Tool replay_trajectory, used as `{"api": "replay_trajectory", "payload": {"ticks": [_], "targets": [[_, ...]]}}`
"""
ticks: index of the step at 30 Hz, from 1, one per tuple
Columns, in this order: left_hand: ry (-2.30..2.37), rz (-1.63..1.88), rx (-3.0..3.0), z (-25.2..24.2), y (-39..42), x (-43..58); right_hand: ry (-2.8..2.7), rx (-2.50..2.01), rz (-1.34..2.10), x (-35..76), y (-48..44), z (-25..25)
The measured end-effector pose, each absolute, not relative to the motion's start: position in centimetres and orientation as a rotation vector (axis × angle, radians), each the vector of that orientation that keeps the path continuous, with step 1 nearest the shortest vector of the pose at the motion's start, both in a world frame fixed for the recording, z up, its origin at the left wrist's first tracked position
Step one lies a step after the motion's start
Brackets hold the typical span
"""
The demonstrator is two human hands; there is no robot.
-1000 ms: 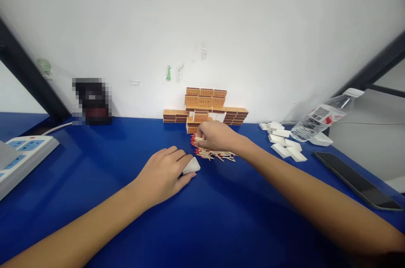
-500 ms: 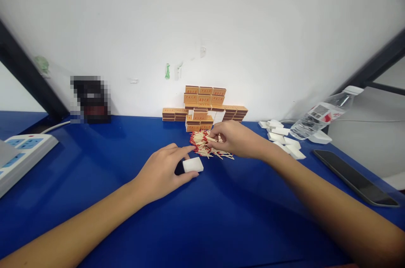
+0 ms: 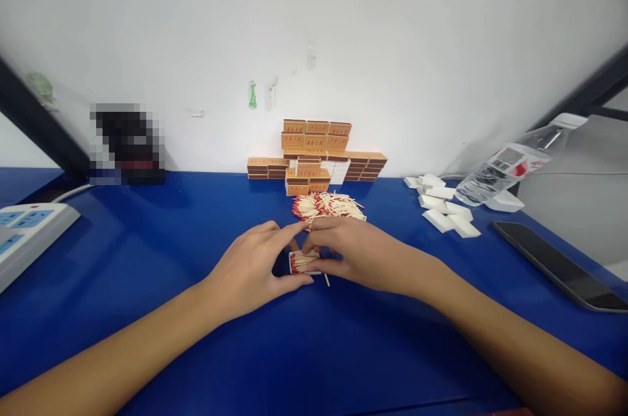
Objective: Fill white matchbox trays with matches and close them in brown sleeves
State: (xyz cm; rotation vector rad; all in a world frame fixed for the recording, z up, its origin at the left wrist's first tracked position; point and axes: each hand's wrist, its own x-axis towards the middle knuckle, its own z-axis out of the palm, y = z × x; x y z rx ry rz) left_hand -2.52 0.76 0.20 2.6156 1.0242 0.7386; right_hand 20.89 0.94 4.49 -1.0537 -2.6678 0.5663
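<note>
Left hand: the left hand has its grip closed loosely around the tray, thumb along the near edge, fingers at the far side.
Right hand: the right hand has its grip pinched on matches in the tray.
Tray: on the table, between both hands, red match heads toward the left.
Stray match: one match juts out below the right thumb.
Pile: loose pile just beyond the hands.
Boxes: stacked boxes by the wall.
Right side: white trays, tilted bottle, phone.
</note>
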Motion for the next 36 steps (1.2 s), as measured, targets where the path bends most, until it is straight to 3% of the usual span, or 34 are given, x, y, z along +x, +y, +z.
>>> {"api": "replay_trajectory", "payload": {"ticks": [11, 24, 31, 36], "targets": [[0.906, 0.718, 2.725, 0.9, 1.0, -2.8, -2.526, -1.186, 0.553, 23.0, 0.4, 4.3], [0.924, 0.730, 2.756, 0.6, 1.1, -2.9, -2.470, -1.489, 0.802, 23.0, -0.6, 3.9], [0.946, 0.784, 2.770, 0.5, 1.1, -2.9, -2.504, -1.579, 0.742, 23.3, -0.8, 3.9], [0.976, 0.700, 2.740, 0.6, 1.1, -2.8, -2.620, -1.510, 0.454, 24.0, -0.6, 4.4]]}}
